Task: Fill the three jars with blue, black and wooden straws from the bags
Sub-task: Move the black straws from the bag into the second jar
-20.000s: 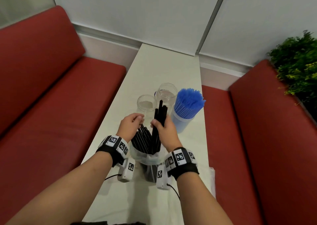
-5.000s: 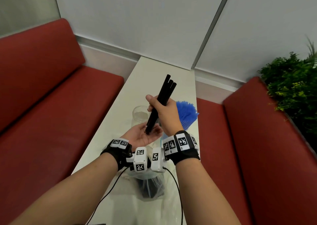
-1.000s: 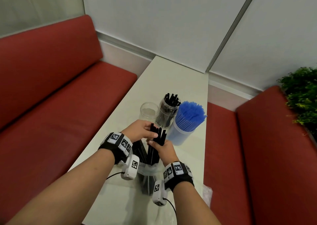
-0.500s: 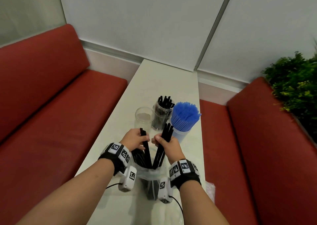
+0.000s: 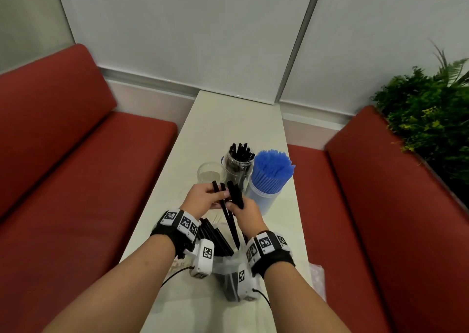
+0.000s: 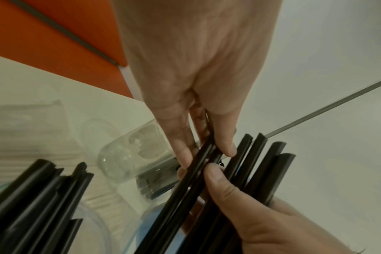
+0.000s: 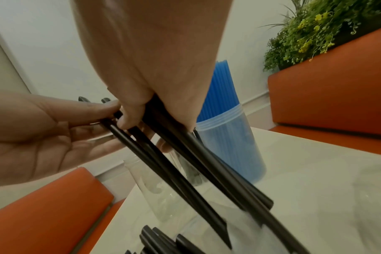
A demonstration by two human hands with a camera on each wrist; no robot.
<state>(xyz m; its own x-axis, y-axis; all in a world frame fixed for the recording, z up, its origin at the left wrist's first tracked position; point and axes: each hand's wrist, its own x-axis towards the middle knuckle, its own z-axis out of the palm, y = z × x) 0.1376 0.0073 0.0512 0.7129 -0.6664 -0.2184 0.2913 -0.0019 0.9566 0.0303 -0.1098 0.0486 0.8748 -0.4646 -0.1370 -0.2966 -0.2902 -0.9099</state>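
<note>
Head view alone shows black straws (image 5: pixel 240 152) already jarred.

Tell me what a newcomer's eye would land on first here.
The jar packed with blue straws on the table's right side stands out. Just before it, the left hand and right hand grip a bunch of black straws above the bag.

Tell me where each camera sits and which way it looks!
Head: on the person's head, looking down at the table, three jars, both forearms and hands.
Left wrist: on the left wrist, looking along the left hand at black straws; the right hand shows too.
Right wrist: on the right wrist, looking along the right hand toward the blue straws.
Both wrist views share the black straws.
</note>
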